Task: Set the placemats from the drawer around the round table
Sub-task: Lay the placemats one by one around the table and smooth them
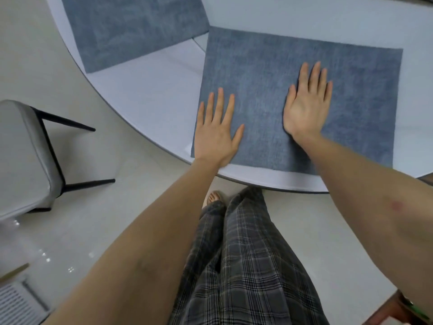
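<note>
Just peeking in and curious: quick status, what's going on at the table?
Left hand and right hand both flat on near blue fabric placemat. Second blue placemat laid alongside on white round table. Nothing in the way.

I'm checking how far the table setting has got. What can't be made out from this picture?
- Far placemat: head view, the top edge crops it.
- Table: only its near arc shows; other places lie out of frame.
- Near placemat: its near edge is partly hidden by the left hand and the right forearm; the right hand covers part of its middle.
- Drawer: not in view.
- Chair: cut by the left edge.
</note>
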A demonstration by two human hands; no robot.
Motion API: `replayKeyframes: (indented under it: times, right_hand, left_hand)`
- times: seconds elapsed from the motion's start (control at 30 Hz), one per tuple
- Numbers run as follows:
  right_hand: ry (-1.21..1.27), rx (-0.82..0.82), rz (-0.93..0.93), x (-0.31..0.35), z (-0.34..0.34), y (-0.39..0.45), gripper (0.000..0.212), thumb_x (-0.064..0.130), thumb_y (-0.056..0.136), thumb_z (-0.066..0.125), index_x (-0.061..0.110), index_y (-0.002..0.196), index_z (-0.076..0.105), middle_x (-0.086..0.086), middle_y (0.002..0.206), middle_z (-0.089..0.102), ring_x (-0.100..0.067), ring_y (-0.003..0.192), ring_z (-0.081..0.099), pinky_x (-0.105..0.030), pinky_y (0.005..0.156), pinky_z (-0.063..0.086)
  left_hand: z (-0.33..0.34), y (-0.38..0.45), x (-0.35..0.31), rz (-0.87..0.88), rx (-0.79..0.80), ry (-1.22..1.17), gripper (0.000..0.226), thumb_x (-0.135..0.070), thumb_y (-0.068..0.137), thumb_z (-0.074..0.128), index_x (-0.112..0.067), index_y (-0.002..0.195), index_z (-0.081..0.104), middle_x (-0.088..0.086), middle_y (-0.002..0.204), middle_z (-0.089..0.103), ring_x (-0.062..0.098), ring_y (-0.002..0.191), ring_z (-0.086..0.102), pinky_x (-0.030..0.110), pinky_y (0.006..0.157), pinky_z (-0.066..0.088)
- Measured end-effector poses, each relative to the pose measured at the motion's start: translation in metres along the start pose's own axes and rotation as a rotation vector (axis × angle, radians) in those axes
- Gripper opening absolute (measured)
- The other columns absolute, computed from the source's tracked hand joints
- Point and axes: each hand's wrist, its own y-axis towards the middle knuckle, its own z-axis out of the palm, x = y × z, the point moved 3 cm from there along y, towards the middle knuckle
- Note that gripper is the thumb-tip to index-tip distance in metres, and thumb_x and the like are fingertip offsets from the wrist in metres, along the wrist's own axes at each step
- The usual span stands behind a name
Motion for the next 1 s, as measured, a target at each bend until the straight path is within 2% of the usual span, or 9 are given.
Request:
replayKeyframes:
  times: [0.13,0.3,0.4,0.53,0.63,0.7,0.8,0.87,1.0]
  right_hand:
    - [0.008,0.025,-0.017,0.008,0.003,-0.030,0.060,0.042,0.101,0.021,0.013,0.153,0.010,-0.015,0.160,0.006,-0.028,0.148,0.004,-0.045,0.121,0.005]
    - [-0.139,0.144,-0.565,-0.009,0.004,-0.093,0.061,0.047,0.100,0.022,0.018,0.153,0.010,-0.007,0.161,0.006,-0.024,0.149,0.005,-0.043,0.121,0.008]
    - [-0.212,0.210,-0.691,-0.042,0.000,-0.111,0.060,0.046,0.100,0.021,0.019,0.153,0.014,-0.005,0.160,0.009,-0.022,0.148,0.006,-0.041,0.121,0.008]
    - [-0.178,0.339,-0.483,-0.095,-0.012,-0.136,0.063,0.053,0.097,0.004,0.023,0.152,0.004,-0.001,0.160,0.002,-0.020,0.148,0.002,-0.036,0.120,0.001]
    - [-0.131,0.370,-0.246,-0.128,-0.032,-0.140,0.063,0.054,0.097,0.006,0.024,0.152,0.002,0.005,0.160,-0.002,-0.016,0.149,0.001,-0.035,0.120,0.005]
    - [-0.150,0.364,-0.074,-0.141,-0.050,-0.130,0.058,0.044,0.101,0.024,0.016,0.151,0.020,-0.001,0.159,0.017,-0.024,0.144,0.023,-0.039,0.113,0.026]
    - [-0.135,0.289,0.185,-0.155,-0.090,-0.095,0.038,0.032,0.099,0.034,0.005,0.113,0.057,-0.017,0.122,0.060,-0.034,0.107,0.058,-0.038,0.084,0.045]
    - [-0.093,0.241,0.206,-0.163,-0.118,-0.065,0.036,0.029,0.099,0.034,0.004,0.101,0.060,-0.018,0.109,0.065,-0.035,0.098,0.061,-0.035,0.075,0.043]
    - [-0.035,0.165,0.133,-0.183,-0.171,0.001,0.035,0.028,0.098,0.037,0.004,0.110,0.060,-0.015,0.112,0.064,-0.034,0.101,0.059,-0.032,0.071,0.039]
  left_hand:
    - [0.000,-0.005,0.002,-0.029,-0.014,0.000,0.070,-0.053,0.098,0.022,-0.015,0.156,0.008,0.012,0.162,0.003,0.030,0.150,0.001,0.041,0.121,-0.002]
    - [0.000,-0.005,0.001,-0.033,0.003,0.018,0.070,-0.053,0.098,0.020,-0.015,0.156,0.008,0.013,0.162,0.004,0.031,0.150,0.002,0.044,0.122,0.002]
    - [-0.002,-0.004,0.001,-0.035,0.042,0.042,0.070,-0.053,0.099,0.020,-0.015,0.156,0.003,0.013,0.162,-0.001,0.031,0.150,-0.001,0.044,0.122,0.001]
    - [-0.011,-0.005,0.001,-0.037,0.158,0.075,0.071,-0.055,0.099,0.018,-0.017,0.155,-0.004,0.012,0.162,-0.007,0.030,0.150,-0.006,0.043,0.122,-0.001]
    - [-0.034,0.004,-0.004,-0.064,0.291,0.091,0.070,-0.052,0.099,0.031,-0.017,0.155,0.009,0.014,0.161,0.004,0.033,0.148,0.009,0.044,0.119,0.014]
    - [-0.058,0.015,-0.011,-0.103,0.372,0.082,0.057,-0.041,0.097,0.040,-0.013,0.146,0.030,0.016,0.153,0.024,0.035,0.138,0.029,0.047,0.109,0.032]
    - [-0.096,0.036,-0.023,-0.161,0.498,0.137,0.046,-0.034,0.098,0.039,-0.011,0.137,0.046,0.013,0.142,0.045,0.032,0.128,0.047,0.040,0.102,0.039]
    - [-0.120,0.052,-0.037,-0.176,0.512,0.192,0.044,-0.032,0.097,0.039,-0.012,0.136,0.049,0.011,0.141,0.049,0.030,0.128,0.049,0.038,0.102,0.039]
    - [-0.159,0.095,-0.090,-0.108,0.400,0.260,0.040,-0.028,0.098,0.041,-0.011,0.131,0.054,0.010,0.137,0.054,0.028,0.124,0.053,0.036,0.097,0.042]
